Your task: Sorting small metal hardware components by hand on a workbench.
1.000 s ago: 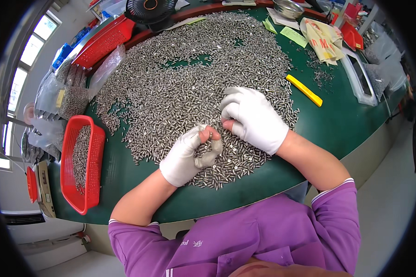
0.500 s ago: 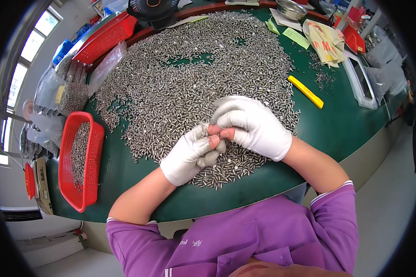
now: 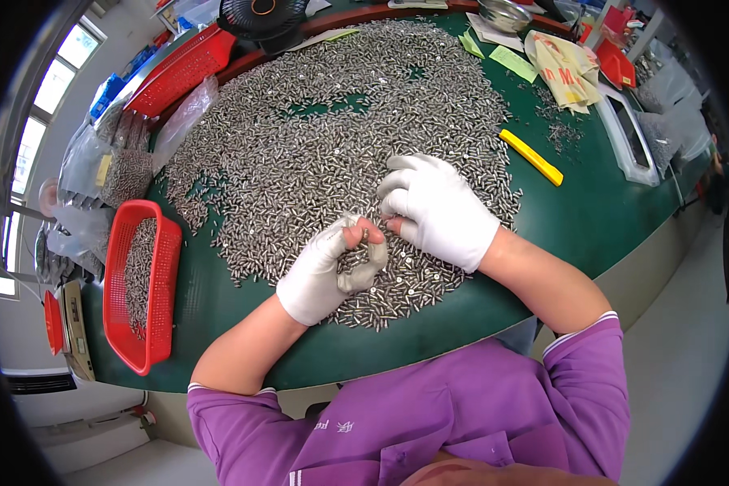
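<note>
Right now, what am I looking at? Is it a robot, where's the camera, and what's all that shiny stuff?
No robot here, just a person using two hands in white gloves. The camera sits on their head and looks down; its very wide lens makes straight edges look bent. The shiny stuff is a big pile of little metal parts spread over a green table. More fill a red basket on the left. The left hand seems to pinch one small metal part. The right hand is over the pile; I can't tell whether it holds anything.
</note>
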`<state>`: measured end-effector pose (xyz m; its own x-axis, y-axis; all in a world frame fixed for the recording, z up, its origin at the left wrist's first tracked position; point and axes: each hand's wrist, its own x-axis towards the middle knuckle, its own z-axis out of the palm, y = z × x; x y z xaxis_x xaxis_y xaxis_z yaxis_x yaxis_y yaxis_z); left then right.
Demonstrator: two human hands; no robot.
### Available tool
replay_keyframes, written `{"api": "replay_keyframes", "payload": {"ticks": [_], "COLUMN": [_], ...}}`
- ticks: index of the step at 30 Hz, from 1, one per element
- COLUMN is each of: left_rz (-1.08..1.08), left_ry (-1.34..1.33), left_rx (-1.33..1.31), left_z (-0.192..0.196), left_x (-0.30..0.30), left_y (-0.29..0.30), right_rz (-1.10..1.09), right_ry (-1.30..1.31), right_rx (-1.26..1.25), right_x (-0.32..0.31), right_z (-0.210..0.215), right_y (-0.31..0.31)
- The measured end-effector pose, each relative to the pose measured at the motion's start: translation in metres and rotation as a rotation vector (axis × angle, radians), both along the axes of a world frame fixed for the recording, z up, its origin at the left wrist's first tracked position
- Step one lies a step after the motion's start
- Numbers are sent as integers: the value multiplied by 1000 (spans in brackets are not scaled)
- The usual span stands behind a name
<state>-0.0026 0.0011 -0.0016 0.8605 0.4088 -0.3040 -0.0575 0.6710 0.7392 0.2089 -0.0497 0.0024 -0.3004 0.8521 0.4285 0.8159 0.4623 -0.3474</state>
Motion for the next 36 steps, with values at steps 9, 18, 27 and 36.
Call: {"api": "replay_keyframes", "payload": {"ticks": [9,18,27,36], "left_rz": [-32,36,80,190], "left_ry": [-15,-16,-19,-167], "left_rx": [43,-23,-159,-110], "left_z": [-5,3,-2,24], "left_x": [2,4,3,0], "left_y": [1,-3,3,8], "right_rz": [175,25,55,-48], "right_ry": [82,102,-4,86], "right_rx": [213,115,24,121], "right_x": [1,9,4,5], "right_z": [19,23,-3,11], "right_y": [-3,-2,6,0]}}
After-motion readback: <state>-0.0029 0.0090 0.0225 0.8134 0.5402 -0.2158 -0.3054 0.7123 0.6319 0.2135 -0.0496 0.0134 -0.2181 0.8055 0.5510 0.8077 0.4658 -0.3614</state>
